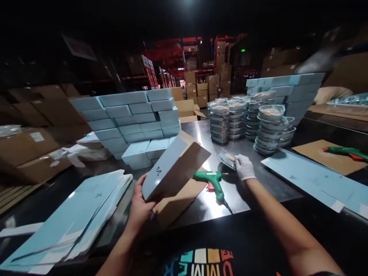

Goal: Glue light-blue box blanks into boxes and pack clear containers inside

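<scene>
Your left hand (141,205) holds a pale blue folded cardboard box (169,168), brown on its open inner side, tilted up above the bench; the fingers are wrapped around its lower corner and closed firm on it. Your right hand (244,167), in a white glove, reaches out to a clear round plastic tray (227,158) lying flat on the shiny metal bench (247,191); its fingers rest on the tray's rim, though whether they have closed on it you cannot tell from here.

Judging by what lies about, much is done and much is left. Beyond your left fingers a stack of finished pale blue boxes (135,119) stands many layers high, and a second blue stack (287,90) rises past your right fingers. Between them, piles of clear round trays (247,119) wait unboxed. Near your left wrist lies a heap of flat unfolded blue box sheets (71,218).

Room is tight. A green hot-glue gun (212,182) lies between your hands, just beside the glove, its cord trailing toward you. A brown cardboard sheet (175,201) sits under the held box. A long flat blue sheet (316,180) lies to the right of the glove, and a second green glue gun (346,152) rests on cardboard well beyond. The bare bench strip around your right forearm is the open lane.
</scene>
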Demonstrator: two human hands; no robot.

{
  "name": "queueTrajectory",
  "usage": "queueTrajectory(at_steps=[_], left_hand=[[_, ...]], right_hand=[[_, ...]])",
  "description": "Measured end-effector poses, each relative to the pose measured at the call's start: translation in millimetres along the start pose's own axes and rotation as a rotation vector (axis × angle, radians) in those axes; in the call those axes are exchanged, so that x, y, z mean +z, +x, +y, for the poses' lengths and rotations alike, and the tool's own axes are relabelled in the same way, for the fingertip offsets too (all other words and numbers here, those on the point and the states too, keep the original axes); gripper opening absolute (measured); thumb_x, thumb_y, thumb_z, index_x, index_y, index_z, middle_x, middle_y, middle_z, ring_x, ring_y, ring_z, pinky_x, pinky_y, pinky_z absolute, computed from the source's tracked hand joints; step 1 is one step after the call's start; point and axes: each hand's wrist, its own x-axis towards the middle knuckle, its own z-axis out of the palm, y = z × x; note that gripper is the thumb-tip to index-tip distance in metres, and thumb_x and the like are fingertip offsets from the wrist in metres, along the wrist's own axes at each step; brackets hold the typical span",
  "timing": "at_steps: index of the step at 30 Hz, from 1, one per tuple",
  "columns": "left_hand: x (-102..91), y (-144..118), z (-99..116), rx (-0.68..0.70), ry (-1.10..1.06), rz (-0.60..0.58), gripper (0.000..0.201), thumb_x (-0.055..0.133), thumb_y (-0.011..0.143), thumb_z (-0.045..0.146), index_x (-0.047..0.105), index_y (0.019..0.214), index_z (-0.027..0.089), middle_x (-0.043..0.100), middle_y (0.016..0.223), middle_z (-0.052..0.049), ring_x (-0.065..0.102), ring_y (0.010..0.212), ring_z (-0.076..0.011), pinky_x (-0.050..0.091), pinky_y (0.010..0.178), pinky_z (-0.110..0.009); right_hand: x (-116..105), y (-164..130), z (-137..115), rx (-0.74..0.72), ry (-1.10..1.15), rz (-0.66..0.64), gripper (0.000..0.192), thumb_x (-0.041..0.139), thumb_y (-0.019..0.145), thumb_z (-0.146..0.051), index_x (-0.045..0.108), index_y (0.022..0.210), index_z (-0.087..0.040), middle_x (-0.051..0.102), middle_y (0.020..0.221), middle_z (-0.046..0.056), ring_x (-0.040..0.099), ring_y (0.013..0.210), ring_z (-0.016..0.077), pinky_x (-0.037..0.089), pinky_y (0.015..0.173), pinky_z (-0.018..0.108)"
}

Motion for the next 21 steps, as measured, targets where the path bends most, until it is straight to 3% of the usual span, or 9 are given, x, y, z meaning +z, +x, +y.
queueTrajectory(at_steps=[3,6,8,10,14,19,21], left_hand=[[8.0,1.7,-16.5,-0.029,0.056,-0.093,0.091,0.091,0.061,0.029,0.061,0.146,0.027,0.068,0.140,-0.008,0.068,0.123,-0.0311,0.056,0.112,-0.043],[16.5,1.5,-27.4,-0.029,0.064,-0.113,0.090,0.089,0.061,0.027,0.060,0.146,0.027,0.068,0.142,-0.009,0.068,0.126,-0.0318,0.055,0.115,-0.045],[25.3,-4.5,-36.0,-0.049,0.043,-0.119,0.092,0.091,0.061,0.030,0.058,0.146,0.026,0.068,0.140,-0.009,0.070,0.125,-0.0322,0.056,0.113,-0.046],[37.2,-15.8,-47.8,-0.074,-0.025,-0.163,0.096,0.095,0.061,0.036,0.055,0.147,0.026,0.068,0.138,-0.010,0.071,0.120,-0.0319,0.059,0.108,-0.045],[61.0,-37.8,-76.9,-0.111,-0.218,-0.250,0.102,0.098,0.064,0.045,0.049,0.152,0.027,0.067,0.140,-0.011,0.071,0.118,-0.0302,0.061,0.103,-0.042],[59.2,-30.7,-94.6,-0.130,-0.265,-0.167,0.112,0.105,0.055,0.045,0.048,0.150,0.028,0.066,0.141,-0.011,0.071,0.119,-0.0305,0.062,0.104,-0.042],[53.3,-25.6,-95.0,-0.119,-0.268,-0.166,0.107,0.104,0.059,0.047,0.050,0.149,0.029,0.068,0.139,-0.010,0.072,0.117,-0.0295,0.062,0.104,-0.044]], right_hand=[[-44.8,5.5,-4.8,0.049,0.163,0.201,0.040,0.041,0.109,-0.034,0.076,0.108,-0.017,0.080,0.095,0.010,0.072,0.090,0.0230,0.059,0.084,0.035],[-107.7,-4.4,-29.9,-0.033,0.484,0.309,0.042,0.052,0.111,-0.054,0.077,0.113,-0.020,0.083,0.107,0.009,0.077,0.099,0.0227,0.061,0.090,0.035],[-147.0,-19.0,-57.1,-0.129,0.709,0.239,0.041,0.070,0.103,-0.061,0.081,0.106,-0.022,0.083,0.107,0.008,0.078,0.098,0.0233,0.062,0.089,0.035],[-174.5,-33.6,-85.1,-0.206,0.744,0.165,0.039,0.076,0.100,-0.061,0.084,0.102,-0.023,0.083,0.104,0.008,0.078,0.096,0.0232,0.063,0.088,0.035],[-191.1,-44.3,-114.9,-0.276,0.696,0.168,0.036,0.077,0.101,-0.057,0.085,0.097,-0.022,0.082,0.097,0.008,0.077,0.090,0.0216,0.062,0.082,0.033],[-194.9,-32.6,-107.0,-0.155,0.884,0.480,0.033,0.087,0.093,-0.057,0.087,0.096,-0.024,0.084,0.092,0.006,0.076,0.079,0.0183,0.059,0.069,0.028],[-199.5,-31.3,-106.5,-0.209,0.892,0.378,0.033,0.087,0.093,-0.056,0.087,0.093,-0.023,0.084,0.091,0.006,0.077,0.080,0.0189,0.060,0.070,0.028]])
